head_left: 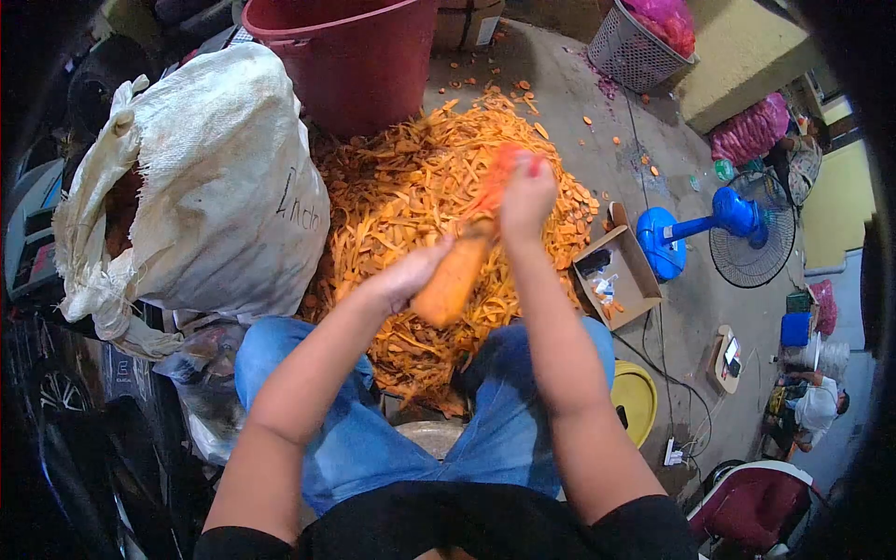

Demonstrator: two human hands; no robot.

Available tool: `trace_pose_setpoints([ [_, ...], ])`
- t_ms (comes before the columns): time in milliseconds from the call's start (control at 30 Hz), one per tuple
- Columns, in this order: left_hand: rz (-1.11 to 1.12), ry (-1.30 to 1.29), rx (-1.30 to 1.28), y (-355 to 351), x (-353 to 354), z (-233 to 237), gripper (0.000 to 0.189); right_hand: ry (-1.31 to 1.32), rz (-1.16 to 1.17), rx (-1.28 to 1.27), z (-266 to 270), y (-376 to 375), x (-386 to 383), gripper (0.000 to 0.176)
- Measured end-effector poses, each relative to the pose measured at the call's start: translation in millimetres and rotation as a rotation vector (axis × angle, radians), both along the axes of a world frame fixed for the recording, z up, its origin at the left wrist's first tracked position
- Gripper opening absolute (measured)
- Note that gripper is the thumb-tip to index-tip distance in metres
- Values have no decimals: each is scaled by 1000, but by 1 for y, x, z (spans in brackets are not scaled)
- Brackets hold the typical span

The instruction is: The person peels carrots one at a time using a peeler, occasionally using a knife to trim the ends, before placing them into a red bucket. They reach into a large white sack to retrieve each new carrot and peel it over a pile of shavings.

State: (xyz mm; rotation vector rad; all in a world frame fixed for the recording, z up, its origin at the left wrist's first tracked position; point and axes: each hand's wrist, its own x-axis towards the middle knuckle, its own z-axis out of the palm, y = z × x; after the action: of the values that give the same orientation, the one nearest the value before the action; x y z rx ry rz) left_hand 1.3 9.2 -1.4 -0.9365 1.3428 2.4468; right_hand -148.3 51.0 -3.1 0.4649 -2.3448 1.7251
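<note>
My left hand [417, 274] is closed around a thick orange carrot [452, 287], tilted above a heap of peelings, its darker upper end pointing away from me. My right hand [528, 203] is closed, just beyond the carrot's upper end, on what looks like a peeler [497, 177] with an orange-red handle, smeared by motion. Its blade cannot be made out. Below both hands spreads a large pile of carrot peelings [401, 201], mixed with cut pieces, reaching between my knees.
A white woven sack [219, 177] stands at left, a red tub [350, 70] behind the pile. At right are an open cardboard box [635, 289], a blue fan [714, 219] and cables. Further off are a perforated basket [635, 47] and a seated person [819, 406].
</note>
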Motion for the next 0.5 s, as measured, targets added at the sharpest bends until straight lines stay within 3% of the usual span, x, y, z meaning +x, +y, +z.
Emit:
trace_pose_setpoints([
  [33, -21, -5, 61, 8, 1, 8, 44, -81, -94, -80, -9, 5, -24, 19],
  [133, -37, -4, 136, 12, 3, 20, 43, -212, -250, 31, -4, 26, -49, 22],
  [200, -40, 32, 215, 2, 4, 8, 43, -390, -194, -95, 5, 29, -45, 22],
  [367, 149, 65, 182, -12, 0, -1, 42, -442, -9, -203, 18, 15, -8, 25],
  [433, 163, 89, 200, -17, 1, -6, 41, -186, 207, -252, 12, 6, 12, 26],
  [500, 179, 129, 231, -20, 1, -8, 40, -142, 281, -186, 23, 9, 28, 26],
])
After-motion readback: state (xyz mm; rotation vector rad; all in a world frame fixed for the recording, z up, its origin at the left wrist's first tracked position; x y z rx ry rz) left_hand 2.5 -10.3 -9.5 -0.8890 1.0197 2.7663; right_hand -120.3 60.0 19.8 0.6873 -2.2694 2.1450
